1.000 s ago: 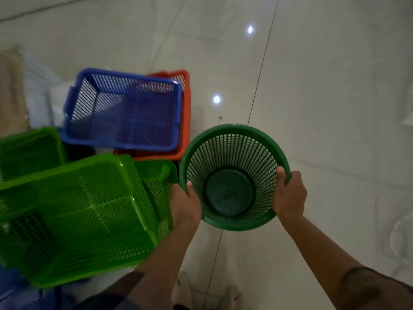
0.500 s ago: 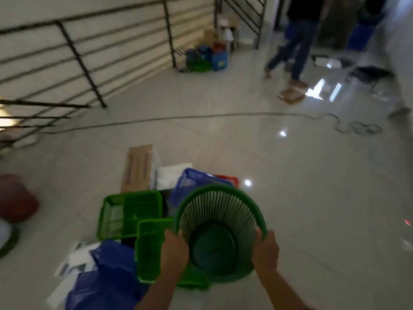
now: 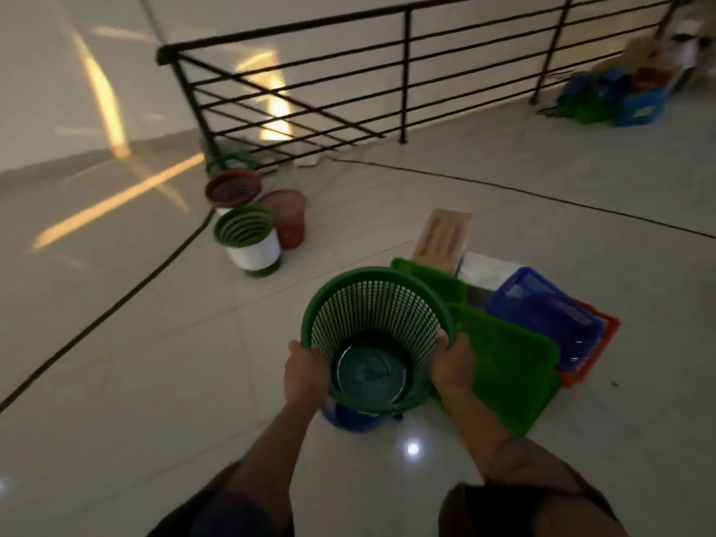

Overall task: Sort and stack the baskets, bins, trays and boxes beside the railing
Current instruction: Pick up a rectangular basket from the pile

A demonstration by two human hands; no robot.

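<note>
I hold a round dark green mesh basket (image 3: 372, 323) off the floor, mouth tilted toward me. My left hand (image 3: 304, 372) grips its rim on the left and my right hand (image 3: 453, 362) grips the rim on the right. To the right on the floor lie bright green rectangular trays (image 3: 507, 366), a blue mesh basket (image 3: 542, 315) and an orange-red basket (image 3: 596, 346) under it. Ahead on the left, near the black railing (image 3: 403, 71), stand round bins: a green-rimmed one with a white body (image 3: 248, 238), a red one (image 3: 286, 215) and a dark red-rimmed one (image 3: 232, 186).
A flat cardboard box (image 3: 443, 238) and a white box (image 3: 488, 271) lie behind the trays. A black cable (image 3: 116, 304) runs across the tiled floor. A blue object (image 3: 345, 418) sits under the held basket. More crates (image 3: 635, 98) are piled by the railing at far right.
The view has swung left toward the railing's end and the round bins. Both hands still grip the green basket, which has come away from the trays, now off to its right.
</note>
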